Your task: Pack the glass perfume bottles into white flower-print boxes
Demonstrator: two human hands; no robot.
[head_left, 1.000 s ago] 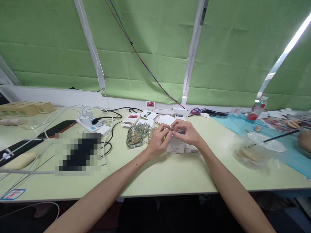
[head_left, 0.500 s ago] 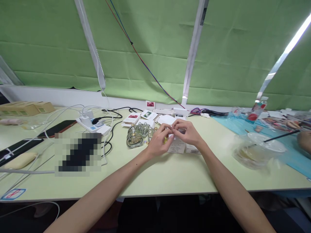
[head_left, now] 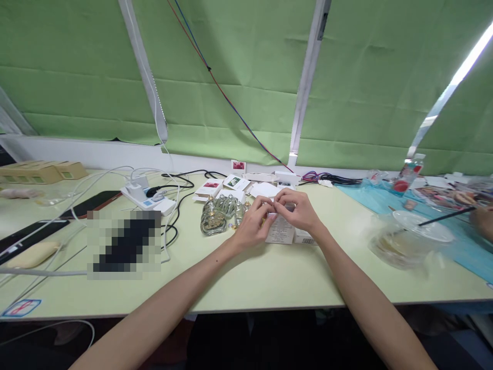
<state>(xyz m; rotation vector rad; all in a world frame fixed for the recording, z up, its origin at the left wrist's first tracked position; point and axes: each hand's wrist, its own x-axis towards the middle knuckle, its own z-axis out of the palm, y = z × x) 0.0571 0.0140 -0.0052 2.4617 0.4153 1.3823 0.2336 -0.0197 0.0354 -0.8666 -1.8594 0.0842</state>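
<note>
My left hand (head_left: 254, 223) and my right hand (head_left: 297, 210) meet fingertip to fingertip at the top of a white box (head_left: 280, 232) with small printed text. Both are closed, fingers bent in a pinch at the box's upper edge; the exact part between them is hidden. Beside the printed box, under my right wrist, lies another white box (head_left: 302, 237) with a barcode. To the left of my left hand stand several clear glass perfume bottles (head_left: 213, 222) with gold-coloured necks. Behind them lie white cartons with pictures, one showing a red flower (head_left: 211, 187).
At left are a white power strip (head_left: 154, 201), tangled cables, dark phones (head_left: 94, 204) and yellowish boxes (head_left: 31, 173). On the right, a clear plastic tub (head_left: 396, 247) with a lid (head_left: 423, 226) stands by a blue sheet (head_left: 362, 198). Another person's hand (head_left: 483, 223) shows at the right edge.
My hands stay at the top of the box, with only a slight shift of the fingers. The other person's hand at the right edge has moved slightly left.
</note>
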